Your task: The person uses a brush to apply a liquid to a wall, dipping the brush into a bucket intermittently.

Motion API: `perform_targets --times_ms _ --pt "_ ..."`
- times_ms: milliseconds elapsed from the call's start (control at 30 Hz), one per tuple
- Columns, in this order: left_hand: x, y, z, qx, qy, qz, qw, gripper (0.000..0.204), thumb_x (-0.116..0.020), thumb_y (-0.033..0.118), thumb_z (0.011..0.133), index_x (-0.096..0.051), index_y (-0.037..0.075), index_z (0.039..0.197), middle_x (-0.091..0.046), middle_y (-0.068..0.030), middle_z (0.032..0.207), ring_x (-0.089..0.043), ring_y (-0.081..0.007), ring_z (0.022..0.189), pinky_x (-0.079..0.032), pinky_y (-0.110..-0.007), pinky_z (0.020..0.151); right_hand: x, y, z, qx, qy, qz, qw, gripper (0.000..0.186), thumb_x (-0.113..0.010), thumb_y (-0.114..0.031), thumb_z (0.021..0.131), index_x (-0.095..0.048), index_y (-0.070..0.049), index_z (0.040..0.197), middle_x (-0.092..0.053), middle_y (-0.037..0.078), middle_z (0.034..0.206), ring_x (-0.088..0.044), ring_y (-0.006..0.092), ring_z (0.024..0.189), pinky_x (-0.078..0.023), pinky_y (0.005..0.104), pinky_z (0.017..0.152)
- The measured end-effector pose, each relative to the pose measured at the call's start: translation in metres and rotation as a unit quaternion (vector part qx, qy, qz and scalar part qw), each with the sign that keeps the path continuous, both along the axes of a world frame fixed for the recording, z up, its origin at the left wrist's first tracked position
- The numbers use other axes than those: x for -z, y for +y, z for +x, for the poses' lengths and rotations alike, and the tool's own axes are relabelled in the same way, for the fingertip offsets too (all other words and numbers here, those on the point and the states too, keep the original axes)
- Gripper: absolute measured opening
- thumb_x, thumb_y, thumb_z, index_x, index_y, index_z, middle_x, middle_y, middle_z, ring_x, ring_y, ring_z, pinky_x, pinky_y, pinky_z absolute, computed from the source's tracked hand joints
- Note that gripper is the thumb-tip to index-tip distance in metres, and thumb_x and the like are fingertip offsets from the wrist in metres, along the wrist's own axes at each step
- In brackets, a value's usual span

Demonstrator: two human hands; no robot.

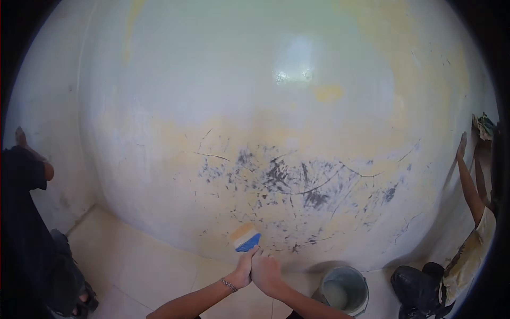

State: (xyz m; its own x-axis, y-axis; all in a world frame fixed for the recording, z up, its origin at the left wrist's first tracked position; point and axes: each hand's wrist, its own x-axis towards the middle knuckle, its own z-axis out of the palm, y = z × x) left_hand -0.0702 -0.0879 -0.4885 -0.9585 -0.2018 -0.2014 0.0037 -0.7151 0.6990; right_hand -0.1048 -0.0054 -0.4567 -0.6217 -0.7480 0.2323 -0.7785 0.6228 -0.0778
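Both of my hands meet low on the wall, gripping one tool together. My left hand (243,267), with a bead bracelet on its wrist, and my right hand (265,272) are shut on the handle of a scraper (245,237) that has a blue body and a tan blade. The blade is pressed flat against the cracked, yellowish-white wall (276,159), just above the floor line. Dark scuffed patches (276,178) and thin cracks spread across the wall above the scraper.
A grey bucket (345,290) of pale liquid stands on the tiled floor (154,266) right of my arms. A person in dark clothes (24,234) works at the left wall. Another person (473,234) reaches up the wall at right, near a dark bag (417,282).
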Motion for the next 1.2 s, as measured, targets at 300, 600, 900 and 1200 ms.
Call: perform_targets --times_ms 300,600,900,1200 --pt "-0.017 -0.067 0.012 -0.156 -0.073 -0.185 0.968 0.014 -0.051 0.021 0.084 -0.050 0.007 0.085 -0.055 -0.0040 0.077 -0.054 -0.0142 0.071 -0.046 -0.031 0.064 -0.001 0.001 0.026 -0.165 -0.031 -0.148 0.975 0.056 -0.056 -0.020 0.078 -0.036 0.007 0.122 -0.055 0.020 0.089 -0.061 0.0319 0.069 -0.050 0.0413 0.056" --pt "-0.196 -0.147 0.018 -0.449 0.121 -0.764 0.447 0.063 -0.053 0.021 0.086 -0.014 -0.002 0.129 -0.056 -0.0137 0.064 -0.057 -0.0214 0.054 -0.045 -0.034 0.055 0.054 -0.002 -0.018 -0.320 -0.118 -0.046 0.939 0.058 -0.054 -0.035 0.082 -0.037 -0.003 0.128 -0.055 0.020 0.098 -0.059 0.0363 0.079 -0.049 0.0449 0.068" --pt "-0.397 -0.145 -0.033 -0.411 0.080 -0.778 0.467 0.043 -0.053 0.024 0.085 -0.045 0.003 0.122 -0.061 -0.0200 0.086 -0.059 -0.0221 0.056 -0.047 -0.034 0.051 0.051 0.004 -0.029 -0.332 -0.156 0.013 0.930 0.054 -0.051 -0.035 0.084 -0.039 -0.003 0.126 -0.051 0.021 0.107 -0.058 0.0371 0.088 -0.048 0.0460 0.074" --pt "-0.208 -0.211 -0.007 -0.378 0.066 -0.806 0.451 0.048 -0.058 0.008 0.075 -0.046 0.003 0.121 -0.059 -0.0231 0.095 -0.059 -0.0295 0.077 -0.048 -0.035 0.071 0.043 0.010 -0.017 -0.364 -0.160 -0.013 0.918 0.054 -0.054 -0.037 0.083 -0.041 -0.005 0.124 -0.052 0.020 0.103 -0.057 0.0359 0.088 -0.048 0.0461 0.074"
